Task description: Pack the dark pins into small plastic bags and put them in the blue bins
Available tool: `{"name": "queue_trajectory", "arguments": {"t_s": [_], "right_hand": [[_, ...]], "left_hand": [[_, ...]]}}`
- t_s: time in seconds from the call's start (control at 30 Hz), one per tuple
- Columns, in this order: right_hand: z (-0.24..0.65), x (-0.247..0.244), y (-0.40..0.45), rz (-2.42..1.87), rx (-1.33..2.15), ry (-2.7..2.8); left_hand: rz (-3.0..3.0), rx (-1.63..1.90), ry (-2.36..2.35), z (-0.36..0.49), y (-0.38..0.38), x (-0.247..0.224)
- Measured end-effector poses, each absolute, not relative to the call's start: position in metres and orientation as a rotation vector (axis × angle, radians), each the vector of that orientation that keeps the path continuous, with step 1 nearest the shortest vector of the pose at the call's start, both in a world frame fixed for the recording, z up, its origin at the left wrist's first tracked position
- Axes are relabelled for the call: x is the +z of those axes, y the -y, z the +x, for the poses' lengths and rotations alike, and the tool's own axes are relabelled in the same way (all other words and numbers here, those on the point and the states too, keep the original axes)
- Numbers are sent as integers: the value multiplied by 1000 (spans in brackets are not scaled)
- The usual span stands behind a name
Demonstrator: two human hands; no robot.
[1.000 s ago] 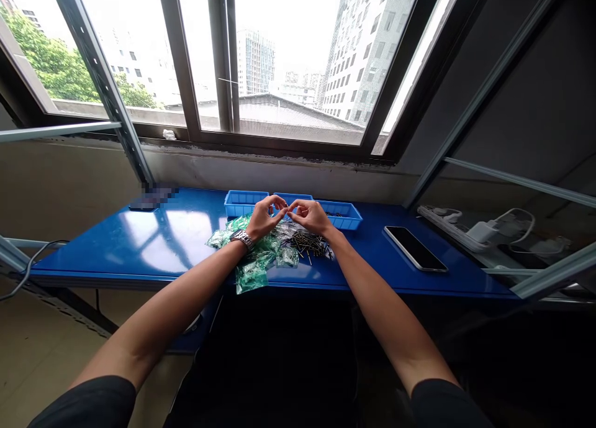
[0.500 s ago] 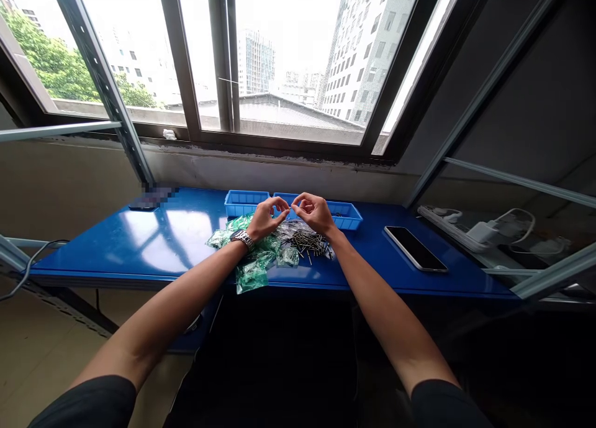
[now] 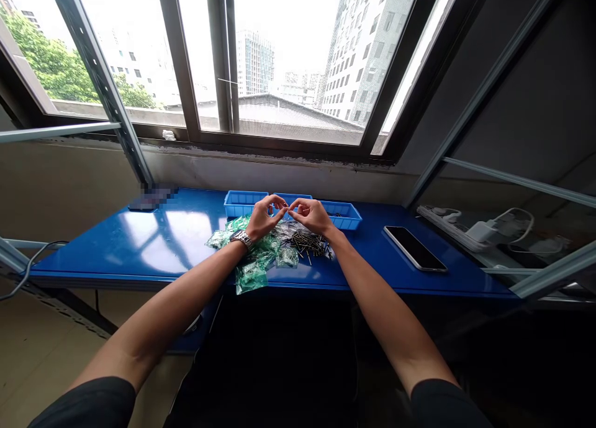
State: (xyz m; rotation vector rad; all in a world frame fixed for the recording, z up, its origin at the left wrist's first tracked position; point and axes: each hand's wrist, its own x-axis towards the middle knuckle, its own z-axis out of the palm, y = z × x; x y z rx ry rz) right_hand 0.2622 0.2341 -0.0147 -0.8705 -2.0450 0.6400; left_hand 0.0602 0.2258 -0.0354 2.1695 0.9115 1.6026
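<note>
My left hand (image 3: pixel 265 217) and my right hand (image 3: pixel 312 216) meet fingertip to fingertip above the table, both closed in a pinch. Whatever they hold between the tips is too small to make out. Beneath the right hand lies a heap of dark screws (image 3: pixel 309 244), with clear plastic bags (image 3: pixel 282 230) beside it. Green plastic packets (image 3: pixel 254 268) are spread under and in front of my left wrist. Just behind the hands stand blue bins: a left one (image 3: pixel 245 202), a middle one (image 3: pixel 298 197) partly hidden by my fingers, and a right one (image 3: pixel 345 215) with small dark pieces inside.
The blue table (image 3: pixel 186 241) runs below a window. On its right lies a phone (image 3: pixel 414 248); a blurred dark item (image 3: pixel 153 198) sits at the back left. A power strip with a white charger (image 3: pixel 483 230) lies beyond the right side. Metal shelf posts (image 3: pixel 105 80) flank the table.
My right hand has shifted slightly left, so the fingertips of both hands are now closer together. The packets, screws and bins look the same.
</note>
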Motion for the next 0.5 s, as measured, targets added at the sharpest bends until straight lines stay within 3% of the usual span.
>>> {"name": "queue_trajectory", "arguments": {"t_s": [0.5], "right_hand": [[263, -12, -230, -880, 538, 1944]], "left_hand": [[2203, 1564, -918, 61, -227, -38]]}}
